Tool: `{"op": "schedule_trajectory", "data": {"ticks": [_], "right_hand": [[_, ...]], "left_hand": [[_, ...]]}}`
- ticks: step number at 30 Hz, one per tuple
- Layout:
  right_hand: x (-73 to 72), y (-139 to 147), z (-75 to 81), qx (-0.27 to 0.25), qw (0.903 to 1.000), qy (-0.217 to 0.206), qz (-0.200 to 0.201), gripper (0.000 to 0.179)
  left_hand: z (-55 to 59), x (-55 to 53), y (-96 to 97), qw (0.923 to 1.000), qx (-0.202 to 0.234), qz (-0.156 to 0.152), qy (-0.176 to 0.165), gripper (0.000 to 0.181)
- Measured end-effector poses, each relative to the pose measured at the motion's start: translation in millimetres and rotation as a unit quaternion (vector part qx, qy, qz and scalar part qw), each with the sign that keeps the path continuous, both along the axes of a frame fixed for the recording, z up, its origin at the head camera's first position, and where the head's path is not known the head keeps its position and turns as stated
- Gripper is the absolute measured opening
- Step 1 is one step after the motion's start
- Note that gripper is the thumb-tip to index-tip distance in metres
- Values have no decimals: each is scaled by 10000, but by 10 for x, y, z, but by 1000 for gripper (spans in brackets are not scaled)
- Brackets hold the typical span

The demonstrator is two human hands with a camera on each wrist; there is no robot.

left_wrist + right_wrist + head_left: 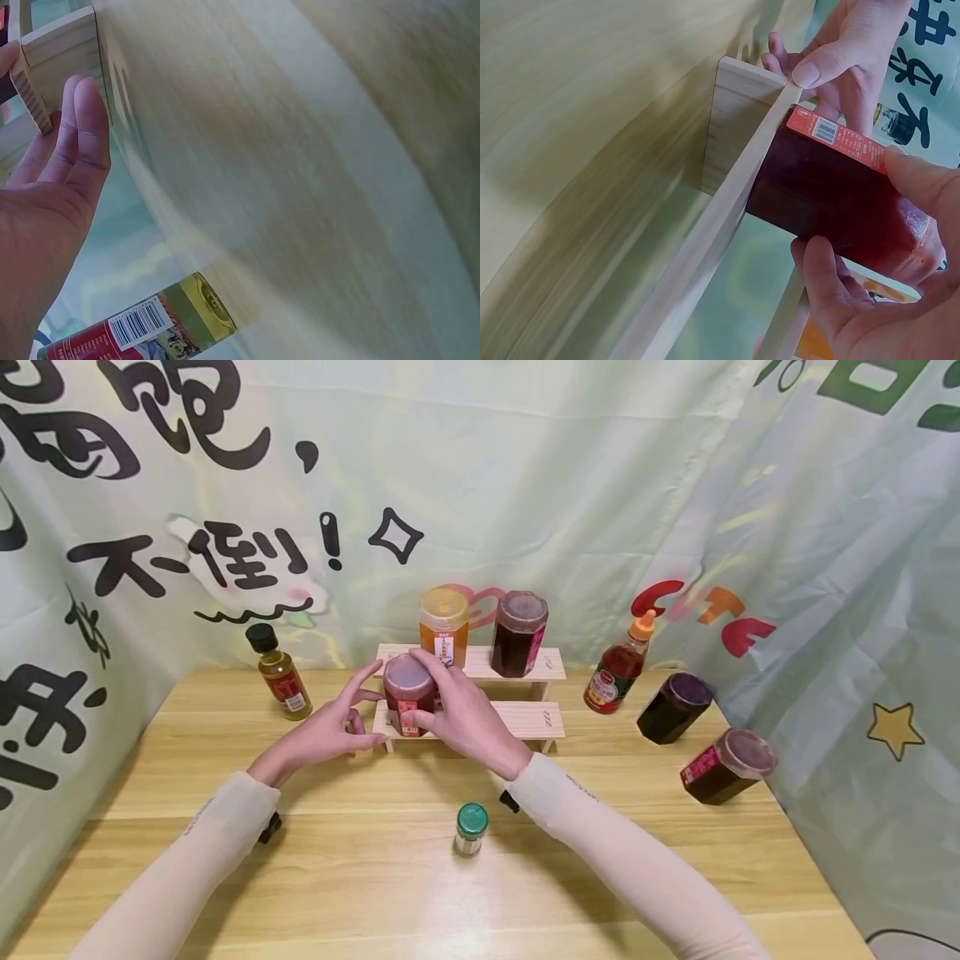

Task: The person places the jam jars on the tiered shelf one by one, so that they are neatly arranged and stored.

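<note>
My right hand [472, 710] grips a dark red jar [408, 685] from its right side, thumb on the red label. The jar stands upright on the left end of the lower step of a small wooden two-step rack [525, 720]; in the right wrist view its base sits right at the step board [727, 180]. My left hand [333, 727] is at the rack's left end, its thumb on the front corner and a finger at the board's back edge. Its other fingers [94, 135] stand off the wood. On the upper step are an amber jar [442, 625] and a dark jar [521, 639].
A golden bottle with a black cap [281, 677] stands left of the rack. To the right are a red sauce bottle [617, 672] and two dark jars, one [675, 710] behind the other [723, 768]. A green-capped shaker [471, 828] stands in front. Printed cloth [525, 485] hangs behind.
</note>
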State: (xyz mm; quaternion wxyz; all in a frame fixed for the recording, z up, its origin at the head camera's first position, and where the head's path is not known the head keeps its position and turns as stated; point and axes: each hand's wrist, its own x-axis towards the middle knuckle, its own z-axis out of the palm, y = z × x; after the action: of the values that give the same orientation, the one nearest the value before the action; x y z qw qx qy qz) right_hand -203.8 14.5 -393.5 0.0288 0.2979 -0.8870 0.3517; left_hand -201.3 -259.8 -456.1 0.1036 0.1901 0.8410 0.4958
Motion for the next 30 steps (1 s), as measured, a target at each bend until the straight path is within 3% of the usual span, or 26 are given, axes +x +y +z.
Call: {"op": "schedule_trajectory", "data": {"ticks": [11,23,30], "right_hand": [[23,19,-29,3,9999,140,87,92],[127,160,-14,-393,9981,477,-9,83],[183,257,-10,-572,9976,336,-202,79]], "left_hand": [[-5,0,-4,10000,39,-12,27,120],[43,21,28,9999,123,19,-32,121],[20,8,13,9999,111,12,-15,123]]}}
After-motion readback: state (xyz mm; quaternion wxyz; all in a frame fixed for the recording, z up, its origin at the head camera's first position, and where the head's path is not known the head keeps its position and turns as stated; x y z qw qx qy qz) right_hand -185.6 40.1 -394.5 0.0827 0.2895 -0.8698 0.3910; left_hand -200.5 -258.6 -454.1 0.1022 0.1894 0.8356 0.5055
